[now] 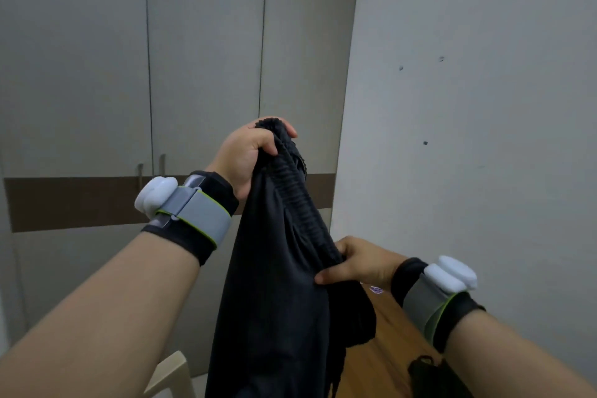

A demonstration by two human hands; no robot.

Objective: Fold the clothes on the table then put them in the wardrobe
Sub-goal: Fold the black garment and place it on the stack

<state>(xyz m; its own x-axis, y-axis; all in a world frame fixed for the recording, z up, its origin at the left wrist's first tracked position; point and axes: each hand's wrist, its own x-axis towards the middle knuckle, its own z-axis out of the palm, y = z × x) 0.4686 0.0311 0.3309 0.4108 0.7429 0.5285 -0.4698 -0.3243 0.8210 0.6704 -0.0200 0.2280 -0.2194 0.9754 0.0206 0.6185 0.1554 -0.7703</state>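
The left hand [245, 155] grips one end of the elastic waistband of a pair of dark trousers [277, 284], its fingers [284, 129] curled over the bunched fabric, holding it high before the closed wardrobe [200, 58]. Lower, the right hand [361, 263] pinches the waistband's other end. The trousers hang between the arms, above the edge of the wooden worktop [384, 359], where another dark garment [429, 375] lies.

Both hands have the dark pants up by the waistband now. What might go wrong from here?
1. The left hand and right hand bunch the pants' waistband, so the legs may hang uneven and fold crooked.
2. The hanging fabric drapes over the table edge and may drag the black item lying there.
3. The wardrobe doors look shut, and both hands are occupied.
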